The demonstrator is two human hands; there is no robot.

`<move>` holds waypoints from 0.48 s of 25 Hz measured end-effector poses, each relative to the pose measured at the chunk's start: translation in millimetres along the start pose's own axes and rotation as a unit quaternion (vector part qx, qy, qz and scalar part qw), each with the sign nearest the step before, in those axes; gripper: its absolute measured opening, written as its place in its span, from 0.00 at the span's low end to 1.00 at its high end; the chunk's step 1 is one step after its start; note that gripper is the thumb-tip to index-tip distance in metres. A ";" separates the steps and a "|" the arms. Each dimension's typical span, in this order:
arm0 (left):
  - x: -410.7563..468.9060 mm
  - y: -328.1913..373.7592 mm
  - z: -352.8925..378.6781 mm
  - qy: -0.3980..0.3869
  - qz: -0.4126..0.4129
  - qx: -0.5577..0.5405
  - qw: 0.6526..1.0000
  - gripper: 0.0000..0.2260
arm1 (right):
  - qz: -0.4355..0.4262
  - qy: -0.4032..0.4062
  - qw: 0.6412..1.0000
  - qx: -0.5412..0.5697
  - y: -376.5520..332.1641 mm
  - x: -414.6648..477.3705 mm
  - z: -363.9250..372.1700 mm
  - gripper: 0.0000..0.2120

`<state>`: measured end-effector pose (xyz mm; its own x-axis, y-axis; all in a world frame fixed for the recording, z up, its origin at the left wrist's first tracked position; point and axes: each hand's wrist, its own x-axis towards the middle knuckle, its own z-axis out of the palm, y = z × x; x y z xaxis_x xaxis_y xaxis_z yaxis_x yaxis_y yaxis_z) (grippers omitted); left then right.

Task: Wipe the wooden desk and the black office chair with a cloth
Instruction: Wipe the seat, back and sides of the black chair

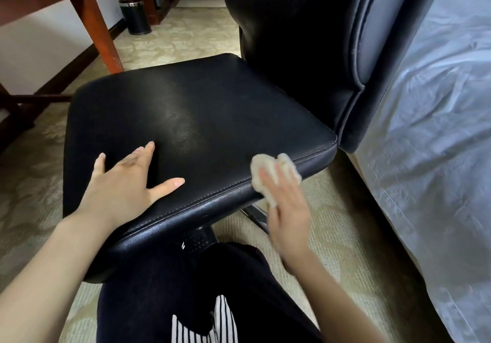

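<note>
Black padded office chair [239,98] fills the middle of the frame, standing on pale patterned carpet [39,177].

In the upper left is a leg of the reddish-brown wooden desk [98,23]. Its top is out of view, so whether it has been wiped cannot be judged. Just right of the leg and further back stands a small black cylindrical waste bin [135,16].

In the lower left, the left hand [125,183] rests flat on the chair's wide seat [202,90], fingers spread and straight, gripping nothing. It seems to be steadying the chair.

Toward the lower right, a crumpled cream cloth [268,167] lies against the seat's near edge, close to its right corner. The right hand [287,209] is on it with fingers laid over the cloth. The hand is blurred, so I cannot tell whether the fingers pinch the cloth or only press it.

The chair looks partly done. The seat's edge is being wiped now, a dull hazy patch shows on the seat's centre, and pale smudges mark the top of the tall backrest [279,23], which likely remains to be wiped.

At the far right is a bed with a rumpled pale sheet [438,130].
</note>
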<state>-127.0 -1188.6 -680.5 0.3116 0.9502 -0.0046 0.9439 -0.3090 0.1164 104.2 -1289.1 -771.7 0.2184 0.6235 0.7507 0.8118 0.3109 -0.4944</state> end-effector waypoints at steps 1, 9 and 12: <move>-1.0 1.3 -0.3 -0.003 0.000 0.005 1.000 0.48 | 0.027 0.012 1.000 -0.004 9.7 10.5 -8.0 0.18; -13.5 33.4 1.1 -0.003 0.004 0.054 0.999 0.49 | 0.178 -0.084 0.977 -0.084 75.0 68.5 -46.1 0.18; -18.2 55.1 4.3 0.005 0.000 0.091 0.996 0.53 | 0.243 -0.117 0.957 -0.102 86.6 92.9 -49.2 0.18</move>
<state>-80.2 -1223.1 -678.3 0.3116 0.9502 0.0054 0.9483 -0.3106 -0.0652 221.4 -1239.5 -723.2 0.4894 0.8101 0.3228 0.7393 -0.1890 -0.6463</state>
